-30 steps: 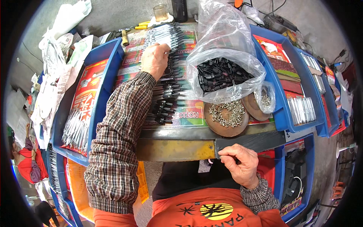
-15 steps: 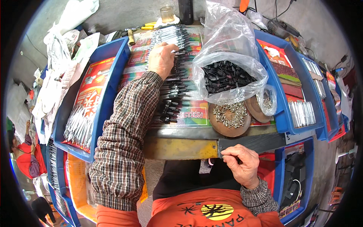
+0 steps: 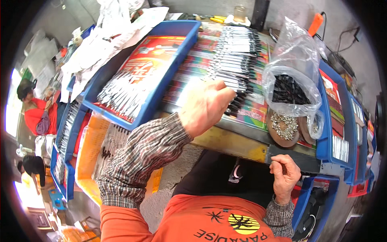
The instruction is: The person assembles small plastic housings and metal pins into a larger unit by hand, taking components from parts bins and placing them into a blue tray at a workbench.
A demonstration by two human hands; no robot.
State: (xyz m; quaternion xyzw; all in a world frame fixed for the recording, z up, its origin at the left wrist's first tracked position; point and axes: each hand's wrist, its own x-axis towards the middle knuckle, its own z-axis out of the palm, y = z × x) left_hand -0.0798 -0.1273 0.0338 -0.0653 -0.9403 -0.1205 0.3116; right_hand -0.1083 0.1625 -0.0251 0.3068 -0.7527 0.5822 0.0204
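Observation:
A long row of slim silver pieces with black ends (image 3: 236, 56) lies side by side on the bench's colourful printed sheet. My left hand (image 3: 207, 105) is over the near end of this row, its fingers curled down and bunched; what they hold, if anything, is hidden. My right hand (image 3: 285, 175) hovers by the bench's front edge with thumb and fingers pinched together, and I cannot make out anything between them. To the right of the row, a clear plastic bag (image 3: 268, 82) holds many black parts (image 3: 292, 89). Small metal pins (image 3: 284, 125) fill a round brown dish (image 3: 278, 139) nearer me.
A blue tray (image 3: 151, 103) on the left holds thin silver pieces (image 3: 125, 94). More blue trays (image 3: 324, 141) stand on the right. Below left is an orange crate (image 3: 86, 155). A dark bottle (image 3: 260, 15) and a glass (image 3: 240, 14) stand behind. Another person (image 3: 40, 115) sits far left.
The view has swung left, so the bench appears farther right. My left hand has come from the row's far part back to its near end. My right hand stays pinched near the edge.

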